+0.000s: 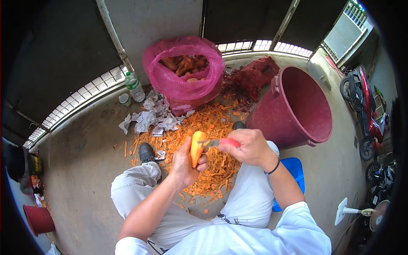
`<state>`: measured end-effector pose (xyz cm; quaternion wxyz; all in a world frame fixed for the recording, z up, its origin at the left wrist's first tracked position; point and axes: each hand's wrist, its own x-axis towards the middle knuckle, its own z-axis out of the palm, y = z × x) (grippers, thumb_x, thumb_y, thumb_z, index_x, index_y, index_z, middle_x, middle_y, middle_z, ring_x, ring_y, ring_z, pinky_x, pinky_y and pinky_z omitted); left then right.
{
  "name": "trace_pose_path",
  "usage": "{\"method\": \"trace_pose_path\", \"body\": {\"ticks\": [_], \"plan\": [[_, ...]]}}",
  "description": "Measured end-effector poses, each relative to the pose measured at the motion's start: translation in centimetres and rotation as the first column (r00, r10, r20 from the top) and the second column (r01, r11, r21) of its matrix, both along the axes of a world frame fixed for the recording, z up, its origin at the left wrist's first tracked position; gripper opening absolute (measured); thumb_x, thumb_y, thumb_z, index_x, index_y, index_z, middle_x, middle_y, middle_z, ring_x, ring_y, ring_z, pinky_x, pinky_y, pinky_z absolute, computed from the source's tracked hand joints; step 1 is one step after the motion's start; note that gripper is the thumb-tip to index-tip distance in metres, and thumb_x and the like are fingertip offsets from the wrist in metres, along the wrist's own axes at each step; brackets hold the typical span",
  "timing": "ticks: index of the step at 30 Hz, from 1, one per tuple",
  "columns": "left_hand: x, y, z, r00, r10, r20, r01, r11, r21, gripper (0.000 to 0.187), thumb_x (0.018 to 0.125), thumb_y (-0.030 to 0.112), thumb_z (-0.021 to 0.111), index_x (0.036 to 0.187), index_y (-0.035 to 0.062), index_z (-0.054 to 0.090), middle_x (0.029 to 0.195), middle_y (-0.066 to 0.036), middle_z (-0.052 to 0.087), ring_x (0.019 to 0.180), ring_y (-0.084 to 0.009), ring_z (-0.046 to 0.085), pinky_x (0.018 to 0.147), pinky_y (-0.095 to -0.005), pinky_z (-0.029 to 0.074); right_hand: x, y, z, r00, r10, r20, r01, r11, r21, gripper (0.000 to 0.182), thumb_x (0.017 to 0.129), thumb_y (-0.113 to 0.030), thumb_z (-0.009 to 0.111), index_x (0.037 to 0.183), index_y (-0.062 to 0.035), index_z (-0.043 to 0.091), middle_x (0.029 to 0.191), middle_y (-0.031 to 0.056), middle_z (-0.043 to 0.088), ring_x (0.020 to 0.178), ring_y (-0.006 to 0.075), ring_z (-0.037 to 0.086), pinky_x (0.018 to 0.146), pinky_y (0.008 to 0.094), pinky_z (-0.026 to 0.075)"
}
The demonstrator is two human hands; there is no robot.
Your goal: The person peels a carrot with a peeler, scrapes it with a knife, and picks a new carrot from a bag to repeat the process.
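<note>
My left hand [185, 163] is wrapped round the lower part of a peeled orange carrot [196, 148], its thick end pointing up. In my right hand [246, 146] is a peeler [211, 143] with a red handle and a metal blade. The blade lies against the carrot's right side, near its upper half. Below both hands, a wide heap of carrot peelings [216, 168] and round cut ends covers the floor between my legs. My right fingers hide most of the handle.
A pink mesh sack [182, 91] of unpeeled carrots [185, 66] stands ahead, beside crumpled paper [146, 119], a plastic bottle [134, 87] and a cup [124, 100]. A large dark-red bin [270, 112] leans at right, near a red sack [257, 76]. Motorbikes [367, 110] stand far right.
</note>
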<state>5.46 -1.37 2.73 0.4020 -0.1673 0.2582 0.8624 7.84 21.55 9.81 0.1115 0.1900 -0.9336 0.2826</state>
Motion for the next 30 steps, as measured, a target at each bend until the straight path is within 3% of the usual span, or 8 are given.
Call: {"method": "trace_pose_path", "body": {"ticks": [4,8,11,16,23,26,28,30], "plan": [[0.2,0.6,0.9,0.998,0.057,-0.023,-0.060,0.991,-0.122,0.044,0.107,0.052,0.045,0.113,0.0112,0.060,0.092,-0.005,0.061,0.069,-0.0155,0.047,0.055,-0.0301,0.037,0.6,-0.9,-0.3,0.998,0.066,0.024,-0.069,0.990,0.123,0.043,0.088,-0.045,0.076,0.069,-0.0084,0.064,0.066,0.0097,0.063,0.060,0.0295,0.065,0.053,0.0417,0.050],[0.2,0.3,0.2,0.999,0.030,-0.032,-0.032,0.997,-0.069,0.045,0.107,0.052,0.044,0.112,0.0105,0.060,0.094,-0.005,0.060,0.070,-0.0163,0.048,0.055,-0.0302,0.037,0.5,-0.9,-0.7,0.999,0.027,-0.042,-0.022,0.993,0.116,0.040,0.085,-0.044,0.079,0.071,-0.0093,0.065,0.063,0.0081,0.059,0.057,0.0282,0.061,0.051,0.0405,0.047],[0.2,0.4,0.4,0.999,0.028,0.022,-0.027,0.998,-0.054,0.045,0.107,0.051,0.044,0.113,0.0094,0.061,0.094,-0.006,0.058,0.071,-0.0169,0.048,0.056,-0.0302,0.037,0.2,-0.4,-0.5,0.995,-0.041,-0.091,0.051,0.992,0.115,0.038,0.085,-0.042,0.080,0.071,-0.0089,0.066,0.063,0.0081,0.060,0.057,0.0283,0.061,0.051,0.0401,0.047],[0.2,0.3,0.9,0.998,0.051,0.044,-0.049,0.998,-0.047,0.047,0.107,0.052,0.046,0.114,0.0086,0.060,0.094,-0.006,0.056,0.073,-0.0173,0.048,0.056,-0.0300,0.037,0.2,-0.5,-0.3,0.921,-0.221,-0.321,0.267,0.958,0.108,0.034,0.084,-0.040,0.081,0.074,-0.0109,0.068,0.068,0.0063,0.065,0.061,0.0258,0.065,0.055,0.0384,0.051],[0.4,0.6,0.4,0.996,0.086,0.030,-0.083,0.991,-0.109,0.042,0.107,0.051,0.047,0.116,0.0113,0.058,0.094,-0.005,0.056,0.073,-0.0186,0.049,0.056,-0.0315,0.038,1.0,-1.2,-0.7,0.962,-0.086,-0.258,0.129,0.979,0.155,0.029,0.079,-0.034,0.085,0.073,-0.0111,0.069,0.065,0.0063,0.061,0.059,0.0265,0.061,0.055,0.0384,0.049],[0.4,0.6,0.4,0.995,0.087,0.043,-0.081,0.989,-0.122,0.038,0.108,0.049,0.047,0.117,0.0131,0.056,0.094,-0.005,0.056,0.072,-0.0194,0.050,0.056,-0.0325,0.039,0.7,-1.0,-1.2,0.951,-0.123,-0.283,0.183,0.963,0.196,0.030,0.083,-0.038,0.081,0.074,-0.0132,0.068,0.066,0.0040,0.060,0.062,0.0236,0.064,0.057,0.0374,0.052],[0.3,0.6,0.6,0.999,0.041,0.002,-0.041,0.987,-0.154,0.033,0.108,0.045,0.048,0.116,0.0135,0.055,0.094,-0.006,0.057,0.071,-0.0202,0.052,0.056,-0.0331,0.041,0.2,-0.5,-1.2,0.891,-0.296,-0.345,0.384,0.896,0.224,0.030,0.085,-0.037,0.080,0.076,-0.0119,0.067,0.069,0.0061,0.063,0.063,0.0257,0.065,0.058,0.0390,0.052],[0.2,0.6,0.5,0.999,0.035,-0.003,-0.035,0.991,-0.132,0.031,0.108,0.043,0.048,0.120,0.0139,0.054,0.096,-0.007,0.059,0.071,-0.0208,0.053,0.056,-0.0332,0.041,-0.1,0.1,-1.0,0.883,-0.351,-0.310,0.422,0.884,0.201,0.031,0.085,-0.037,0.080,0.077,-0.0107,0.067,0.071,0.0075,0.064,0.065,0.0273,0.066,0.059,0.0405,0.052]]}}
